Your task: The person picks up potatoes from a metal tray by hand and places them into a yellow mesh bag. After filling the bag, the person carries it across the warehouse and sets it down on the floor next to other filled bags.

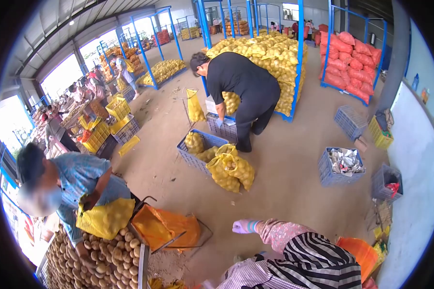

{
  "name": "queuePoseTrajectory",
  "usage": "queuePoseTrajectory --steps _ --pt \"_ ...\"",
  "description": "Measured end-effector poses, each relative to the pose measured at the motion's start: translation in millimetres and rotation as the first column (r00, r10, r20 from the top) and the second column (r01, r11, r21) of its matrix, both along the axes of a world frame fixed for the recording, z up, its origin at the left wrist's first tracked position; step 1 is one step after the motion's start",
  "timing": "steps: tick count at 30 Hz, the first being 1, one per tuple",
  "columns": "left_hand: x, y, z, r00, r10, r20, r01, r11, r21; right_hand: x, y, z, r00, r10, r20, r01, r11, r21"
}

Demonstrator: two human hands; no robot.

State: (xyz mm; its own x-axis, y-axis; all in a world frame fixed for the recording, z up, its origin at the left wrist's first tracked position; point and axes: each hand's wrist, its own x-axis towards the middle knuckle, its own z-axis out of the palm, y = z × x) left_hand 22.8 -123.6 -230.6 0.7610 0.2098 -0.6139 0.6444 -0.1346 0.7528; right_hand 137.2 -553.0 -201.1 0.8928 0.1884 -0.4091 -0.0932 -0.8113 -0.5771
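My right hand point(244, 226), in a light purple glove, reaches out from a pink floral sleeve point(278, 234) at the bottom centre. Its fingers look curled together, and nothing shows in them. The floor lies beneath it. An orange mesh bag point(166, 227) hangs open on a metal frame to its left, apart from the hand. My left hand cannot be made out; only striped clothing point(318, 257) and a pale blurred shape show along the bottom edge.
At the left, a co-worker in blue point(84, 171) holds a yellow mesh bag point(106, 217) over a heap of potatoes point(115, 255). Another person in black point(243, 79) bends over a crate point(223, 127). Filled yellow bags point(230, 171), a crate of scraps point(342, 166) and red sacks point(352, 62) stand around.
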Motion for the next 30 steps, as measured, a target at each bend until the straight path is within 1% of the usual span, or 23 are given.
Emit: queuePoseTrajectory --steps 1,2,4,6,8,10,12,14,15,16,17,18,19,20,21,23,25,26,27,28,29,30 --pt "14 -6 -3 0.999 -0.033 -0.002 0.033 0.999 0.035 3 -3 2 0.999 0.028 0.024 -0.027 1.000 -0.009" --pt "25 -10 -5 0.998 -0.068 -0.010 0.068 0.995 0.073 7 -13 5 1.000 0.013 0.019 -0.013 1.000 -0.004" --pt "48 -23 -6 0.990 -0.136 -0.030 0.139 0.979 0.148 8 -43 8 0.997 -0.028 -0.073 0.028 1.000 -0.011" --pt "77 -45 -7 0.978 -0.202 -0.050 0.208 0.953 0.220 -1 -91 -12 0.979 -0.187 -0.075 0.189 0.982 0.011" --pt "107 -75 -3 0.961 -0.265 -0.077 0.276 0.916 0.291 -9 -153 -46 0.947 -0.301 -0.112 0.300 0.954 -0.023" --pt "129 -109 -8 0.942 -0.314 -0.122 0.337 0.871 0.358 -18 -210 -51 0.913 -0.384 -0.135 0.373 0.922 -0.100" --pt "126 -136 -19 0.921 -0.335 -0.198 0.388 0.818 0.425 -25 -264 -65 0.886 -0.446 -0.127 0.436 0.894 -0.101" --pt "114 -156 -18 0.902 -0.320 -0.290 0.427 0.756 0.496 -13 -305 -75 0.843 -0.508 -0.180 0.493 0.861 -0.121" --pt "97 -144 -36 0.887 -0.300 -0.350 0.452 0.716 0.533 -4 -321 -82 0.845 -0.511 -0.157 0.498 0.860 -0.117" --pt "78 -138 -21 0.876 -0.265 -0.402 0.463 0.697 0.548 5 -335 -91 0.844 -0.517 -0.139 0.506 0.855 -0.111" --pt "128 -180 -18 0.909 -0.191 -0.371 0.359 0.812 0.461 17 -344 -101 0.884 -0.448 -0.135 0.442 0.894 -0.068" --pt "187 -249 5 0.935 -0.110 -0.337 0.236 0.902 0.362 29 -354 -111 0.917 -0.382 -0.117 0.382 0.924 -0.028" --pt "185 -256 11 0.954 -0.027 -0.298 0.105 0.963 0.247 43 -355 -100 0.881 -0.431 -0.194 0.448 0.892 0.052" --pt "200 -283 14 0.958 -0.007 -0.286 0.070 0.975 0.209 62 -352 -83 0.837 -0.477 -0.267 0.520 0.846 0.119" --pt "211 -307 17 0.961 0.012 -0.276 0.036 0.985 0.168 81 -351 -81 0.844 -0.456 -0.284 0.505 0.853 0.132" --pt "230 -360 35 0.960 -0.046 -0.276 0.107 0.972 0.210 113 -346 -73 0.862 -0.397 -0.314 0.454 0.881 0.134" --pt "244 -398 40 0.948 -0.140 -0.287 0.203 0.958 0.201 145 -344 -59 0.884 -0.335 -0.326 0.389 0.914 0.116" --pt "253 -415 43 0.943 -0.144 -0.299 0.212 0.955 0.209 158 -345 -53 0.893 -0.315 -0.322 0.365 0.925 0.107" --pt "264 -432 46 0.930 -0.238 -0.280 0.303 0.928 0.216 167 -347 -43 0.886 -0.326 -0.329 0.378 0.920 0.108" --pt "278 -454 51 0.907 -0.333 -0.258 0.391 0.893 0.222 174 -352 -27 0.857 -0.392 -0.334 0.435 0.898 0.064" --pt "294 -482 66 0.900 -0.349 -0.259 0.407 0.887 0.219 178 -361 -17 0.824 -0.458 -0.333 0.491 0.871 0.018" --pt "311 -514 91 0.872 -0.415 -0.260 0.471 0.856 0.214 179 -371 -14 0.816 -0.473 -0.332 0.506 0.862 0.015"
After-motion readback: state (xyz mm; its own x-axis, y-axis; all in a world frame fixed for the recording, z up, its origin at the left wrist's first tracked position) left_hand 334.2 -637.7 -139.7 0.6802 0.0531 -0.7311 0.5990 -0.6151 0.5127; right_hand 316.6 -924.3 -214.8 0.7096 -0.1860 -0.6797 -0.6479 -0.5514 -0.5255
